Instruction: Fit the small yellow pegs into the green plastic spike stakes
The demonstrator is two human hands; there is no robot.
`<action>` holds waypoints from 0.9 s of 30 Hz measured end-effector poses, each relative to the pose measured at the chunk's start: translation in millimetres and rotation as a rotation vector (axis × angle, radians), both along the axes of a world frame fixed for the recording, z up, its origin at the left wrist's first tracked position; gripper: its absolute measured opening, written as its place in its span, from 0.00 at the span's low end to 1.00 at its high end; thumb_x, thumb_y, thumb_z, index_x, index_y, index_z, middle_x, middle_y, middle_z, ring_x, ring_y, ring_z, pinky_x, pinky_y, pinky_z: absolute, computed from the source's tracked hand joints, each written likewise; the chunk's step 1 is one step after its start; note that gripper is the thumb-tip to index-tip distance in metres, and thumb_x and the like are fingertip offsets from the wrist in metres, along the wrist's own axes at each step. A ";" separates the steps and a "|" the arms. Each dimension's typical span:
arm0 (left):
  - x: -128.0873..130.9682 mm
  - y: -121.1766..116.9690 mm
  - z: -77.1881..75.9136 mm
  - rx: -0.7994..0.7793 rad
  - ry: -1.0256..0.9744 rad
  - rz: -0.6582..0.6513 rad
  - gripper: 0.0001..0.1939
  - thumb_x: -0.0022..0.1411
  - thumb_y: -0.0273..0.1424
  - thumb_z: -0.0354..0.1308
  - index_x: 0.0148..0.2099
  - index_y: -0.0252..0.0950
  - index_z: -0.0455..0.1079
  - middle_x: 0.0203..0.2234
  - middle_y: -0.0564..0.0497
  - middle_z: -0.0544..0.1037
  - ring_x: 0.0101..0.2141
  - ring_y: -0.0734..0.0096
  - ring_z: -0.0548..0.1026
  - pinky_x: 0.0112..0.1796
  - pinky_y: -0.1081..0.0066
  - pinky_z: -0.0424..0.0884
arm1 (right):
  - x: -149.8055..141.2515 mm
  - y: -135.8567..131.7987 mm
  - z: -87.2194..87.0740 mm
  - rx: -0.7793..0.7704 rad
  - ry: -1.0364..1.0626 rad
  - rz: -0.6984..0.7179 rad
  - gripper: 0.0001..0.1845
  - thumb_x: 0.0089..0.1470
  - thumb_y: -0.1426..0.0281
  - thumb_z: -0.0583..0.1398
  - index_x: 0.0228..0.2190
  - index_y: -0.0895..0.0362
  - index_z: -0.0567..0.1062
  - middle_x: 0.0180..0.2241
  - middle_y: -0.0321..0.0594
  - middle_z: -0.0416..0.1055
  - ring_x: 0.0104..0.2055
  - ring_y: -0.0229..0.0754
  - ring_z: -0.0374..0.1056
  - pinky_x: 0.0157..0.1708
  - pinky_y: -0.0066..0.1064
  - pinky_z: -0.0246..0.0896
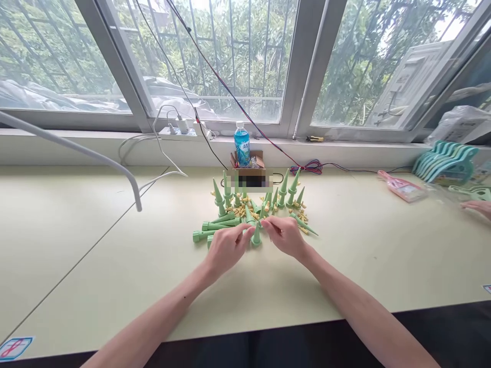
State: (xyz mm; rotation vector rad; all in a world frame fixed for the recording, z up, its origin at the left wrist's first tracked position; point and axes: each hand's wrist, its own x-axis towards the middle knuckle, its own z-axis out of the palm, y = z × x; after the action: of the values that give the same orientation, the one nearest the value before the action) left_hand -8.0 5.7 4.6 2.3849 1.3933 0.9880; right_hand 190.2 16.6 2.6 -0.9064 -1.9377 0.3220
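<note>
Both my hands are low over a cluster of green plastic cone-shaped spikes at the middle of the table. My left hand (229, 246) has its fingers closed, with the tips against the upper part of a small upright green spike (257, 238). On the other side of that spike, my right hand (284, 235) is pinched; what its fingertips hold, if anything, is too small to make out. Several taller green spikes (283, 190) stand behind. Green tubes with ridged caps (220, 225) lie beside my left hand. Small yellow pieces (240, 211) are heaped among the spikes.
A blue-labelled bottle (242, 145) stands in a small cardboard box (255, 171) at the back. Coiled cable (312, 167) and a power strip (180, 132) lie near the window. A pink-framed item (402, 187), teal plastic pieces (445, 163) and another person's hand (479, 207) are at right.
</note>
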 end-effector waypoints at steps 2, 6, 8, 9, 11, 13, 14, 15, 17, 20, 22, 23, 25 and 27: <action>-1.5 2.5 -0.9 0.062 -0.016 0.047 0.19 0.70 0.38 0.47 0.35 0.36 0.75 0.15 0.57 0.66 0.18 0.75 0.64 0.24 0.75 0.59 | -0.4 1.7 -0.8 0.020 -0.001 -0.016 0.28 0.68 0.60 0.49 0.17 0.56 0.58 0.13 0.30 0.54 0.16 0.31 0.48 0.19 0.26 0.45; -6.0 9.3 -1.7 0.196 0.045 0.089 0.14 0.68 0.34 0.50 0.34 0.36 0.74 0.21 0.53 0.74 0.22 0.74 0.70 0.26 0.75 0.62 | -2.1 3.5 -6.8 0.073 -0.012 -0.027 0.28 0.68 0.61 0.49 0.16 0.55 0.52 0.14 0.28 0.45 0.18 0.31 0.40 0.19 0.27 0.40; -7.3 13.4 3.4 0.218 0.129 0.111 0.14 0.68 0.33 0.49 0.34 0.36 0.74 0.25 0.51 0.76 0.24 0.73 0.73 0.26 0.74 0.62 | -3.1 3.3 -11.2 0.081 -0.025 -0.022 0.28 0.68 0.62 0.48 0.16 0.55 0.51 0.15 0.28 0.44 0.18 0.31 0.40 0.19 0.27 0.40; -7.3 15.9 7.8 0.199 0.173 0.131 0.14 0.68 0.33 0.49 0.34 0.36 0.74 0.27 0.51 0.77 0.25 0.72 0.73 0.26 0.74 0.62 | -3.7 3.0 -13.3 0.080 -0.037 -0.015 0.28 0.68 0.62 0.48 0.16 0.55 0.51 0.15 0.28 0.44 0.18 0.31 0.40 0.19 0.27 0.40; -5.2 22.8 19.2 0.106 0.279 0.160 0.13 0.66 0.32 0.49 0.34 0.36 0.74 0.29 0.50 0.78 0.25 0.70 0.73 0.25 0.73 0.61 | -4.7 2.5 -16.8 0.077 -0.050 -0.005 0.28 0.68 0.62 0.48 0.16 0.55 0.51 0.15 0.28 0.44 0.18 0.31 0.40 0.19 0.27 0.40; -1.0 32.5 31.2 -0.015 0.396 0.171 0.12 0.64 0.31 0.51 0.32 0.36 0.73 0.28 0.48 0.78 0.27 0.67 0.74 0.25 0.72 0.60 | -5.4 2.2 -18.7 0.077 -0.056 0.000 0.28 0.68 0.62 0.48 0.16 0.55 0.50 0.15 0.28 0.43 0.18 0.31 0.39 0.19 0.27 0.40; 1.6 38.3 36.4 -0.061 0.451 0.185 0.12 0.64 0.30 0.50 0.32 0.36 0.73 0.28 0.47 0.77 0.28 0.65 0.75 0.26 0.71 0.60 | -5.6 2.1 -19.1 0.078 -0.059 0.002 0.28 0.67 0.62 0.48 0.16 0.55 0.50 0.15 0.28 0.43 0.18 0.31 0.39 0.19 0.27 0.39; 4.4 44.5 40.7 -0.106 0.508 0.199 0.13 0.65 0.30 0.49 0.32 0.35 0.73 0.27 0.46 0.77 0.29 0.63 0.75 0.27 0.70 0.62 | -5.6 2.2 -19.1 0.079 -0.063 0.002 0.28 0.67 0.62 0.48 0.16 0.55 0.50 0.15 0.28 0.42 0.18 0.31 0.39 0.19 0.27 0.39; 9.9 56.7 46.2 -0.137 0.543 0.210 0.13 0.63 0.28 0.49 0.30 0.35 0.72 0.26 0.44 0.77 0.29 0.60 0.76 0.27 0.69 0.62 | -5.2 2.5 -18.5 0.083 -0.072 0.002 0.28 0.67 0.62 0.48 0.16 0.55 0.50 0.15 0.28 0.43 0.18 0.32 0.39 0.19 0.27 0.39; 17.0 70.5 48.5 -0.195 0.587 0.218 0.09 0.58 0.25 0.52 0.29 0.34 0.72 0.26 0.42 0.76 0.28 0.59 0.76 0.26 0.69 0.63 | -4.1 3.1 -17.5 0.082 -0.074 0.006 0.28 0.67 0.62 0.48 0.16 0.55 0.50 0.15 0.28 0.43 0.18 0.32 0.39 0.19 0.27 0.39; 20.6 75.0 48.2 -0.229 0.615 0.225 0.08 0.55 0.23 0.53 0.29 0.33 0.72 0.26 0.42 0.76 0.27 0.59 0.76 0.26 0.69 0.64 | -3.8 3.4 -17.1 0.081 -0.073 0.009 0.28 0.67 0.61 0.48 0.16 0.55 0.50 0.15 0.28 0.42 0.18 0.32 0.38 0.19 0.27 0.39; 21.9 76.1 47.8 -0.243 0.627 0.227 0.07 0.54 0.22 0.53 0.29 0.33 0.73 0.26 0.41 0.76 0.27 0.58 0.76 0.26 0.69 0.64 | -3.8 3.5 -16.8 0.085 -0.075 0.010 0.28 0.68 0.61 0.48 0.16 0.55 0.50 0.15 0.28 0.42 0.18 0.32 0.38 0.19 0.27 0.39; 23.5 76.5 46.8 -0.264 0.644 0.229 0.08 0.53 0.20 0.53 0.30 0.33 0.73 0.27 0.41 0.77 0.27 0.57 0.77 0.26 0.68 0.65 | -4.0 3.4 -16.2 0.101 -0.089 0.011 0.28 0.68 0.61 0.47 0.16 0.55 0.50 0.15 0.28 0.43 0.18 0.32 0.39 0.19 0.27 0.39; 23.9 76.0 45.4 -0.272 0.654 0.232 0.08 0.54 0.20 0.53 0.32 0.33 0.73 0.28 0.40 0.77 0.29 0.56 0.77 0.26 0.68 0.66 | -4.0 3.1 -15.2 0.116 -0.103 0.012 0.29 0.68 0.61 0.47 0.16 0.55 0.51 0.14 0.28 0.44 0.17 0.32 0.39 0.19 0.27 0.39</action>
State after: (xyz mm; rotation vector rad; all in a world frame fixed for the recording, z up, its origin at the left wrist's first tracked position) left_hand 15.9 81.6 50.0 2.4666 1.8964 0.0083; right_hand 186.2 19.8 -12.7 -0.8504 -2.0349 0.1702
